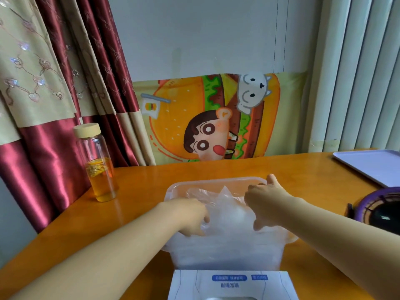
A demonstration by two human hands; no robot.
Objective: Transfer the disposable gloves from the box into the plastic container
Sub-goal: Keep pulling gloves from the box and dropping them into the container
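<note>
A clear plastic container (213, 182) stands in the middle of the orange table, filled with a heap of thin transparent disposable gloves (227, 213). Both of my hands reach down into it. My left hand (190, 215) has its fingers curled into the glove pile on the left side. My right hand (263, 202) presses down into the pile on the right, fingers bent into the plastic and thumb lifted toward the far rim. The white glove box (231, 282) with blue labels lies at the near table edge, just in front of the container.
A glass bottle (97, 163) with a pale lid and amber liquid stands at the left. A white tray (372, 165) lies at the far right, and a purple round object (378, 207) sits below it. Curtains and a cartoon cloth hang behind the table.
</note>
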